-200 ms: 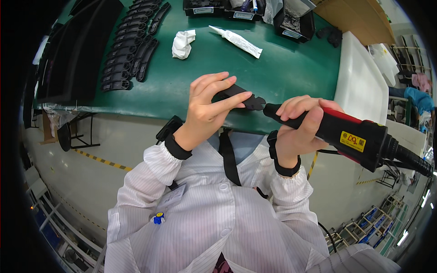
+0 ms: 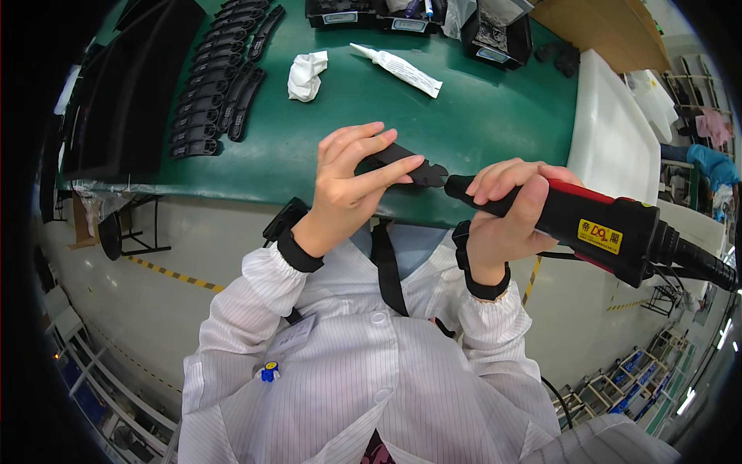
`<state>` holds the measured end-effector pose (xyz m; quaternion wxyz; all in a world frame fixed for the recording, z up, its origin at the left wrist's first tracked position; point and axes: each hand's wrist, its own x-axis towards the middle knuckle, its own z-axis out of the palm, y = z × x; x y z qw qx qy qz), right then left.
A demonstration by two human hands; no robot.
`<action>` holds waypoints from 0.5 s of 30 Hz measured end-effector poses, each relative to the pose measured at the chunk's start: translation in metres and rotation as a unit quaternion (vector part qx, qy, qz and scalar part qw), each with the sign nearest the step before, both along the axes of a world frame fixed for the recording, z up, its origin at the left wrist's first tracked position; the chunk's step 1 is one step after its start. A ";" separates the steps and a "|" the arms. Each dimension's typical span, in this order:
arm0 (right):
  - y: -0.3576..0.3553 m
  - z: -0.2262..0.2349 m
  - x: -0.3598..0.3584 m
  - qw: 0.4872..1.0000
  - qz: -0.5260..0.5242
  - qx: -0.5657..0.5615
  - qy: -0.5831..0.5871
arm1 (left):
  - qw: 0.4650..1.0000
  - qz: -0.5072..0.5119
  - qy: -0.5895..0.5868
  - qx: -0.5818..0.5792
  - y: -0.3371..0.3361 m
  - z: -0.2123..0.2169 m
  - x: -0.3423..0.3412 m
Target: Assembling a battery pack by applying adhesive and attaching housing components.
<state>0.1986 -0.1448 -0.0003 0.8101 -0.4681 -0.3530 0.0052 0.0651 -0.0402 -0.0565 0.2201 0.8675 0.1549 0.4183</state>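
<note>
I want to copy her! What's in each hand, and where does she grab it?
Left hand: black part, by its near end. Right hand: screwdriver, by its front barrel.

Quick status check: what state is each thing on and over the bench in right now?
Left hand: closed on black part.
Black part: held above bench edge, driver tip against its end.
Right hand: gripping driver.
Driver: held near level, pointing at part, cable attached.
Tube: lying flat, capped.
Rag: crumpled, on mat.
Black parts row: laid out in lines.
White tray: lying flat on the bench.
</note>
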 end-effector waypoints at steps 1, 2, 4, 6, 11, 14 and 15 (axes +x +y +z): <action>0.000 0.000 0.000 1.000 0.000 -0.002 -0.002 | 1.000 0.000 0.001 -0.001 0.000 0.000 0.000; 0.001 0.000 0.000 1.000 0.000 -0.002 -0.002 | 1.000 0.001 0.001 -0.001 0.000 0.001 0.000; 0.002 0.000 0.001 1.000 0.009 -0.008 -0.012 | 1.000 0.000 0.002 -0.001 0.000 0.002 0.000; 0.004 0.001 0.002 1.000 0.018 -0.009 -0.007 | 1.000 0.000 0.003 -0.001 0.000 0.002 -0.001; 0.005 0.000 0.003 0.999 0.029 -0.031 -0.015 | 1.000 0.006 0.009 -0.002 0.000 0.001 -0.001; 0.003 0.000 0.001 0.997 0.061 0.009 0.051 | 1.000 0.005 0.008 0.000 0.000 0.000 -0.001; 0.003 0.003 0.000 0.997 0.055 0.006 0.059 | 1.000 0.006 0.007 0.001 0.000 0.000 0.000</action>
